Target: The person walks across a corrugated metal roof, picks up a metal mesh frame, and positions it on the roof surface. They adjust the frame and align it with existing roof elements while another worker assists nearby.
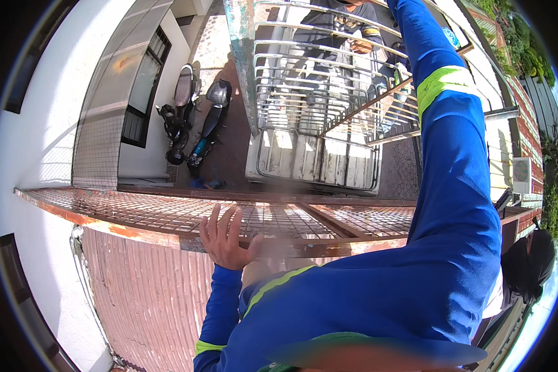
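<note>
My left hand lies against the rusty metal edge of a mesh railing, its fingers spread and nothing held in them. My right arm, in a blue sleeve with a yellow-green band, stretches up past the top edge of the picture. The right hand itself is out of sight. Beside that arm, beyond the railing, is a large frame of bent metal bars, its lower part over a pale, stained panel. An upright post with worn, peeling paint stands at its left.
Another person in a dark shirt is behind the bars, with one hand showing. Two motorcycles are parked below. Corrugated roofing lies on my side of the railing. A white wall rises at the left.
</note>
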